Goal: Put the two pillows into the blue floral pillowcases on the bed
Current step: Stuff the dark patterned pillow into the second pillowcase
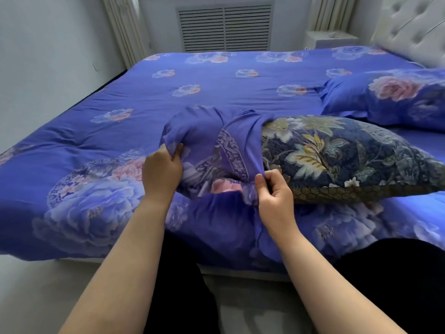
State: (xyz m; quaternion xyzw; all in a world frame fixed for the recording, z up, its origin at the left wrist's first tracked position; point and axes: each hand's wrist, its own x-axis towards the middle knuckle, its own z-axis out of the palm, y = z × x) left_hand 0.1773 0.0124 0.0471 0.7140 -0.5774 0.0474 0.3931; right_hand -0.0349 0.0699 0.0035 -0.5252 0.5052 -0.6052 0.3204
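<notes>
You're standing in a home bedroom: a wide bed under a blue floral quilt [216, 88], a white button-tufted padded headboard [414, 25], pale pleated curtains [120, 27] and a white slatted radiator cover [225, 27] on the far wall

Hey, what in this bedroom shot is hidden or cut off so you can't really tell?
Head view, the only one:
- Dark floral pillow: its left end is hidden inside the blue pillowcase.
- Left hand and right hand: fingertips buried in pillowcase folds.
- Finished pillow: cut off by the right edge.
- Headboard: cut off by the corner.
</notes>
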